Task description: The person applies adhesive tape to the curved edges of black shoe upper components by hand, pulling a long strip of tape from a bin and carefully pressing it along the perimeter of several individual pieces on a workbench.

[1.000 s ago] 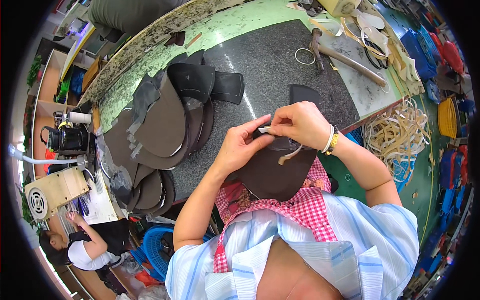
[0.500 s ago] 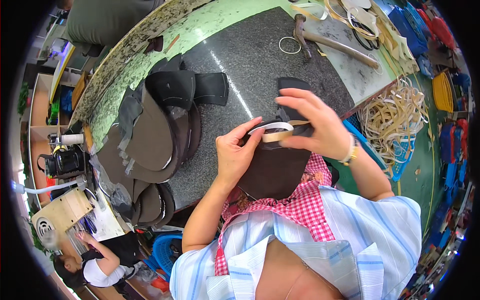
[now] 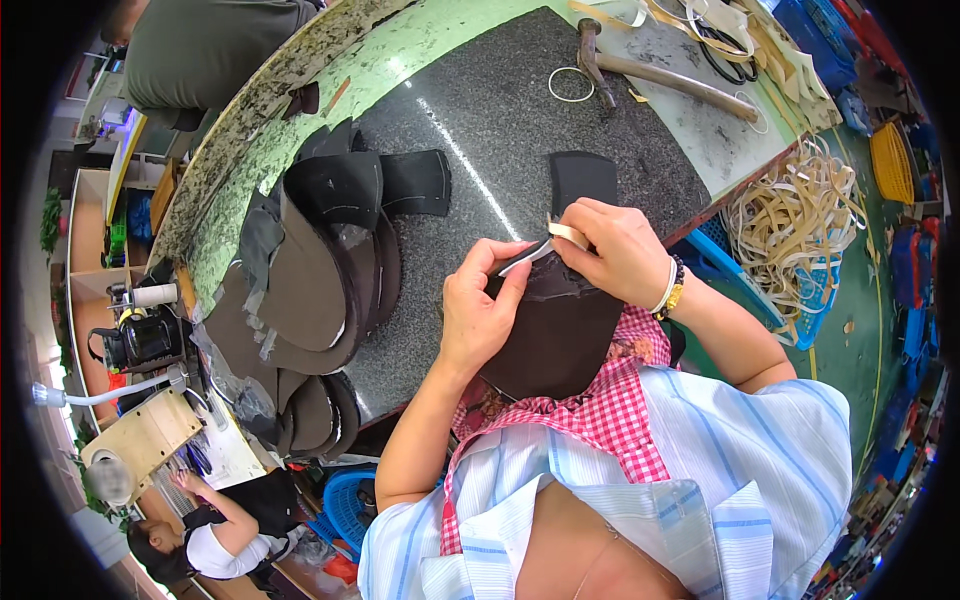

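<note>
A dark brown shoe-upper piece (image 3: 545,345) lies over the near edge of the dark stone slab, in front of my apron; a black flap (image 3: 584,180) reaches beyond my hands. My left hand (image 3: 478,315) pinches the piece's upper edge between thumb and fingers, along a narrow white strip (image 3: 526,256). My right hand (image 3: 615,250) is closed on a tan tape strip (image 3: 568,235), which curls up beside the left fingertips at that same edge. The right fingers hide the strip's far end.
At left a pile of similar dark pieces (image 3: 310,285) covers the slab (image 3: 470,110). A hammer (image 3: 690,88) and a thin pale ring (image 3: 570,85) lie at the back right. Tangled tan strips (image 3: 790,225) fill a blue basket (image 3: 735,268). A co-worker (image 3: 220,545) sits lower left.
My right hand was spread open beside a looped strip; now its fingers have closed on the strip and the wide loop is gone. My left hand keeps its pinch.
</note>
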A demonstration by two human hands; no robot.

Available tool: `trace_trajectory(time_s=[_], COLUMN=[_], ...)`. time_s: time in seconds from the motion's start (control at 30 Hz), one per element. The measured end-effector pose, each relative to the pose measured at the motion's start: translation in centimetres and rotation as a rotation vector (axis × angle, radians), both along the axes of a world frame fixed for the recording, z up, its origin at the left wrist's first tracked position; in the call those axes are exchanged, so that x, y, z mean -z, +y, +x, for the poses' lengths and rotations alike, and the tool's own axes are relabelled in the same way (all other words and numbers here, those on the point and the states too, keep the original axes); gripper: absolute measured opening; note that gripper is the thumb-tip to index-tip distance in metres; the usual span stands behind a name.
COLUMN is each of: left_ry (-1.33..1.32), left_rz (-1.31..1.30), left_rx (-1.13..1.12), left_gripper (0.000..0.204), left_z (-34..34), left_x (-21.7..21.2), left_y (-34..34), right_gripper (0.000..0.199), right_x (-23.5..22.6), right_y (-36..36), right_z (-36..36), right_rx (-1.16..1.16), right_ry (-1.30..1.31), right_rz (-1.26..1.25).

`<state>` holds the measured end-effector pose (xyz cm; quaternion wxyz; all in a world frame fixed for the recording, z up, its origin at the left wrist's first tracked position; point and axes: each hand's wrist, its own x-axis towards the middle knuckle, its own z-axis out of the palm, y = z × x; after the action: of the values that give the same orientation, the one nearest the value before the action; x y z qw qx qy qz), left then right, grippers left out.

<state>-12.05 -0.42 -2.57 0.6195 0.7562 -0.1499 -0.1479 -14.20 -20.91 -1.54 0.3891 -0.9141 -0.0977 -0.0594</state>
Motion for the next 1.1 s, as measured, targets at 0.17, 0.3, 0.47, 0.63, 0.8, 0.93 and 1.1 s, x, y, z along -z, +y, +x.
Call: trace_trajectory(time_s=[0.17, 0.3, 0.47, 0.63, 0.8, 0.93, 1.1], left_ry=[-0.115, -1.111, -1.139, -0.976, -1.072, -1.080, -1.070], left_rz=[-0.033, 0.338, 0.643, 0.749, 0.784, 0.798, 0.644], left_rx=[0.014, 0.053, 0.008, 0.091, 0.084, 0.157, 0.133], left_gripper=[0.017, 0.015, 0.045, 0.053, 0.051, 0.041, 0.030], left_z=[-1.1, -2.1, -2.2, -2.4, -2.9, -2.7, -0.7], left_x=[-1.1, 1.1, 1.1, 1.3, 1.4, 2.7, 1.6], left_y=[0.0, 0.7, -1.6, -2.7, -2.7, -1.7, -1.4], right_gripper=[0.019, 0.025, 0.031, 0.028, 0.028, 0.023, 0.043], right_x=[0.5, -2.0, -2.1, -1.2, -1.4, -2.1, -0.4], right_y=[-2.0, -3.0, -0.3, -0.4, 0.0, 1.7, -1.3], right_z=[1.0, 3.2, 5.1, 5.0, 5.0, 2.0, 1.3], right_rx=[0.237, -0.318, -0.006, 0.048, 0.052, -0.265, -0.069], right_ry=[0.202, 0.263, 0.047, -0.115, -0.074, -0.205, -0.152], right_rz=[0.156, 0.453, 0.247, 0.083, 0.097, 0.277, 0.210])
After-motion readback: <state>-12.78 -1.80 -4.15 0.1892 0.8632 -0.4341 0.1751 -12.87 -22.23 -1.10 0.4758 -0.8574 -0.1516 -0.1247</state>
